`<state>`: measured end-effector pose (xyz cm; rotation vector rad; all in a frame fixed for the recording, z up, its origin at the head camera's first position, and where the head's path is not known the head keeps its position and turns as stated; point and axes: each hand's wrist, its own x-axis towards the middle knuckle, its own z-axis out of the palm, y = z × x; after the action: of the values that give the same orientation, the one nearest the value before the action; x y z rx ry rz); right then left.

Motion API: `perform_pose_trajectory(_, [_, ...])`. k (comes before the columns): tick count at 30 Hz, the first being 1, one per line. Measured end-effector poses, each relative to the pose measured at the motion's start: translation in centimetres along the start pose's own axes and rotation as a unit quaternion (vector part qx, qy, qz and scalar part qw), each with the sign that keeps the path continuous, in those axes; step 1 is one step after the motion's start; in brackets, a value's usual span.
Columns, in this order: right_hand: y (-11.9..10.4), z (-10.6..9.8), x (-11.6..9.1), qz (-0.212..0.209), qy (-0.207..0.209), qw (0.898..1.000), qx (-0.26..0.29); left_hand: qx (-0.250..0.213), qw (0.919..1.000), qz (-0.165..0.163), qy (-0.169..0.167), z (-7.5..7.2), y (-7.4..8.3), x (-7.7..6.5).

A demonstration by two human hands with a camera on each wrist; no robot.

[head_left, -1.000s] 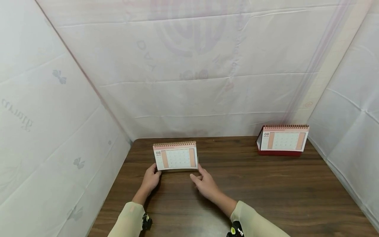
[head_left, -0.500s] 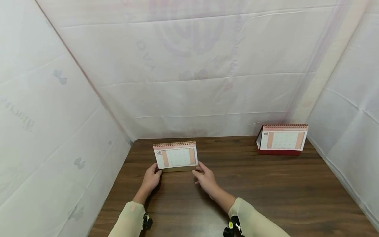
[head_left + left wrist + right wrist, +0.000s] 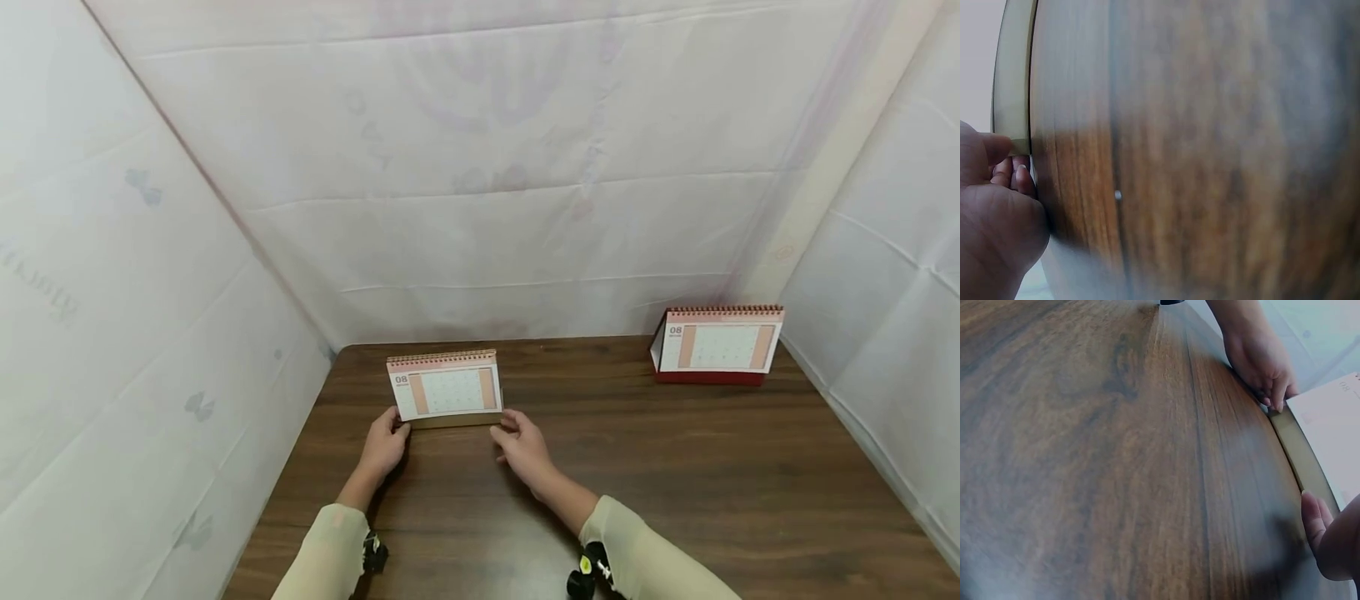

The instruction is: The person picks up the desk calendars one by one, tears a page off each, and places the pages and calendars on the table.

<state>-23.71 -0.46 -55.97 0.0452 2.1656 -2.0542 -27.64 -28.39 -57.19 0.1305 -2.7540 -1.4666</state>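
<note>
— From above, what are the hands doing?

— Both are sitting at the base of the near calendar (image 3: 445,389), which is standing upright at the back left of the desk (image 3: 675,483). The left hand (image 3: 384,446) is pinching the calendar's lower left corner with curled fingers; the right hand (image 3: 525,450) is touching the lower right corner, fingers bent against the base.

— Anything else standing there?

— A second calendar (image 3: 718,345) with a red base is standing at the back right corner, well apart from the hands. White sheeting (image 3: 480,167) is hanging around the desk on three sides.

— And the left wrist view?

— It's blurring badly. The left hand (image 3: 994,219) is gripping the calendar's pale edge (image 3: 1013,87), thumb on top and fingertips tucked beneath, beside the brown desk (image 3: 1210,156).

— The right wrist view?

— The right hand (image 3: 1329,540) is showing only at the lower right edge, fingertips just beside the calendar's tan base (image 3: 1300,456); whether it's truly grasping, I can't tell from here. Across the wood, the left hand (image 3: 1260,359) is holding the far corner.
</note>
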Motion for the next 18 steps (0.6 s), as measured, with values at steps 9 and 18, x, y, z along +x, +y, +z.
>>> perform_pose_trajectory(9, [-0.6, -0.2, 0.6, -0.042, 0.018, 0.999, -0.017, 0.013, 0.9999, 0.004, 0.006, 0.2, -0.1, -0.1])
perform_pose_trajectory(18, [-3.4, -1.0, 2.1, -0.133, 0.02, 0.991, -0.002, 0.014, 0.9998, 0.008, 0.01, 0.1, -0.2, 0.0])
